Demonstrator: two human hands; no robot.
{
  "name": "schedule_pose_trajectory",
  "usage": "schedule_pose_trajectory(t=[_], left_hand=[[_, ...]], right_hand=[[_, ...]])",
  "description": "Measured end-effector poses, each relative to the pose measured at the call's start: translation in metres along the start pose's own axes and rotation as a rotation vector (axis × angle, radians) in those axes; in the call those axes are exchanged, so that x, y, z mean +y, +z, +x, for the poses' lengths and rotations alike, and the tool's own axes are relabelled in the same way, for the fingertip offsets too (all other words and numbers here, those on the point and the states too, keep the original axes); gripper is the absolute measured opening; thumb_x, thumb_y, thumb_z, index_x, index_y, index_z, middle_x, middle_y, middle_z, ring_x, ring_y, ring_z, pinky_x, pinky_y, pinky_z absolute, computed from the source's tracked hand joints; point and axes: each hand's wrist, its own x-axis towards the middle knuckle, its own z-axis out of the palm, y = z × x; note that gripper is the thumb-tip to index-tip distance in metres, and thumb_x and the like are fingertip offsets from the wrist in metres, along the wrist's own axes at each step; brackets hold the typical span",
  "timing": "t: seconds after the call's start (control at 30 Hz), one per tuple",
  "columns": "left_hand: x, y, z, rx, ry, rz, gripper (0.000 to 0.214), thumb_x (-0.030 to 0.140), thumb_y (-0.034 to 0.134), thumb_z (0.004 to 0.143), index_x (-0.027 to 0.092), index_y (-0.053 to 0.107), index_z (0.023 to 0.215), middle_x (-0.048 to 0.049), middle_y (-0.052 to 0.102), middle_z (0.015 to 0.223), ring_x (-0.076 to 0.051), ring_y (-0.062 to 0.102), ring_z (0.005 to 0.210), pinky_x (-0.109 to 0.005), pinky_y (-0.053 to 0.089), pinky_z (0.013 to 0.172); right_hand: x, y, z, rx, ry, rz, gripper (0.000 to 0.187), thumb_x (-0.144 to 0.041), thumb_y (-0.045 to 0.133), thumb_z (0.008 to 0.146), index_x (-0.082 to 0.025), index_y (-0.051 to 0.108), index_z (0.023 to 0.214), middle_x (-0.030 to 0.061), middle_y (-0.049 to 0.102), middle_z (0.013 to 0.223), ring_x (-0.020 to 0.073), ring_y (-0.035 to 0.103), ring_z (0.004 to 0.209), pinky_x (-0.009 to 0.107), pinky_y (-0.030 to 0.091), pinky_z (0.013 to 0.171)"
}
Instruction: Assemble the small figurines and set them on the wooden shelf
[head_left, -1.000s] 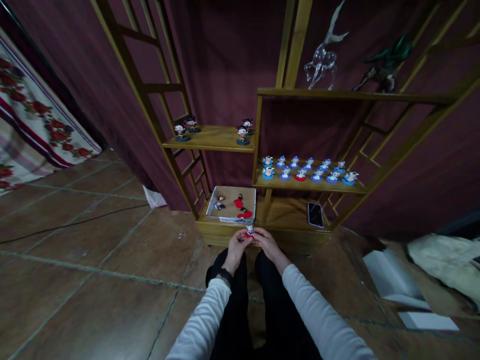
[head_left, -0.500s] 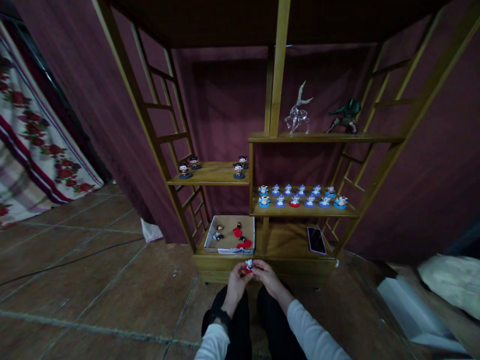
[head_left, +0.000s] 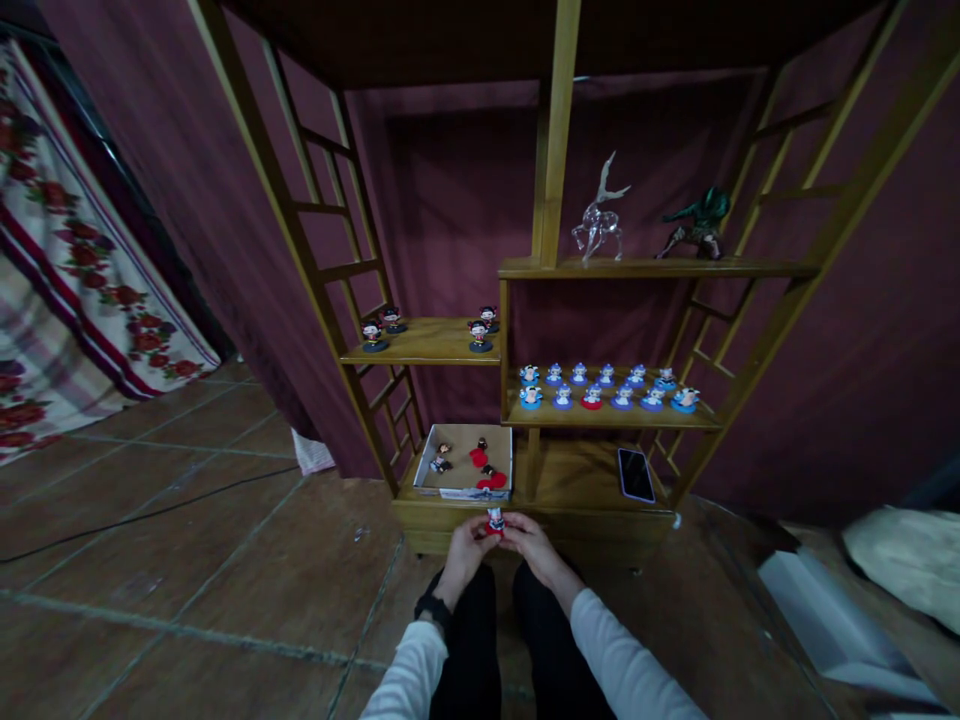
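Left hand (head_left: 465, 545) and right hand (head_left: 531, 540) together pinch a small red-based figurine (head_left: 495, 521), just before the cardboard box (head_left: 459, 492). The fingertip grip looks slight in this dim view. A slip could drop it onto the tiled floor (head_left: 225, 560).

A clear glass deer (head_left: 598, 215) tops the tall wooden shelf unit (head_left: 555, 150); a black smartphone (head_left: 635, 474) lies on its bottom board.

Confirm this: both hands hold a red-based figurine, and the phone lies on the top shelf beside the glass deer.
Wrong on the phone: the head view shows it on the lowest shelf, right of the cardboard box. The left hand and right hand hold the red-based figurine.
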Motion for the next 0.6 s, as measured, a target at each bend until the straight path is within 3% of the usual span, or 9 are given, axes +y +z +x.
schedule_pose_trajectory(t=[0.23,0.5,0.6], left_hand=[[-0.008,0.001,0.009,0.037,-0.026,-0.040,0.040,0.024,0.080,0.047,0.014,0.069,0.084,-0.0040,0.067,0.068,-0.015,0.058,0.059,-0.029,0.047,0.065],[-0.014,0.010,0.012,0.082,0.001,-0.129,0.047,0.024,0.078,0.051,0.014,0.062,0.094,-0.0081,0.067,0.093,-0.015,0.061,0.072,-0.031,0.047,0.074],[-0.019,0.008,0.015,0.077,-0.006,-0.167,0.049,0.023,0.078,0.051,0.013,0.061,0.096,-0.0080,0.067,0.091,-0.015,0.061,0.074,-0.032,0.047,0.076]], right_hand=[[-0.002,-0.003,0.009,0.049,0.033,-0.057,0.039,-0.043,0.073,0.059,-0.023,0.066,0.092,0.0052,0.067,0.097,0.0214,0.061,0.091,0.038,0.046,0.081],[-0.013,-0.007,0.009,-0.006,0.077,0.075,0.038,-0.034,0.074,0.059,-0.020,0.066,0.094,0.0069,0.066,0.103,0.0219,0.059,0.097,0.039,0.041,0.090],[-0.013,-0.007,0.009,-0.024,0.072,0.089,0.040,-0.030,0.075,0.057,-0.022,0.066,0.095,0.0056,0.066,0.104,0.0219,0.059,0.098,0.039,0.040,0.092]])
